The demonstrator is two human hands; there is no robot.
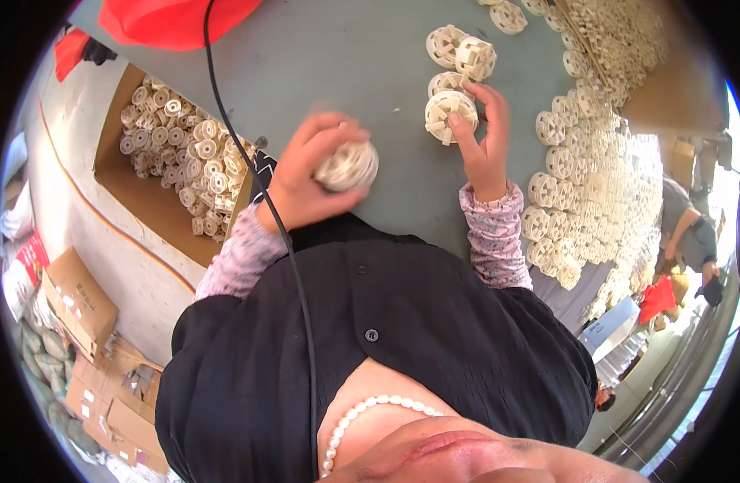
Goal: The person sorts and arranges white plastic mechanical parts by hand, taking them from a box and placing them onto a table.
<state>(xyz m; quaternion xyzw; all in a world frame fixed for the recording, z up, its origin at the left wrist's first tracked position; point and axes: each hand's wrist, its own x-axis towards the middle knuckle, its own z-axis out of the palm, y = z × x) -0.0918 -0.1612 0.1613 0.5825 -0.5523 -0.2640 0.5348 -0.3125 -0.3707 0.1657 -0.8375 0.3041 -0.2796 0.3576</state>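
My left hand (pixel 301 173) is closed round a cream plastic spoked wheel (pixel 350 167), held above the near part of the grey-green table (pixel 322 72). Both are somewhat blurred. To the right, my right hand (pixel 488 145) pinches another cream spoked wheel (pixel 448 119), thumb on its face. Its forefinger reaches to a similar wheel (pixel 444 80) just behind, partly hidden by the front one. Two more wheels, one tilted (pixel 476 59) and one flatter (pixel 445 45), lie touching each other farther back.
Many like wheels (pixel 591 189) spread in rows along the table's right side, below a heap of small cream pieces (pixel 620 40). An open cardboard box (pixel 116 165) of wheels stands at the left. A black cable (pixel 225 121) hangs across the view. Red cloth (pixel 173 20) lies at the far left.
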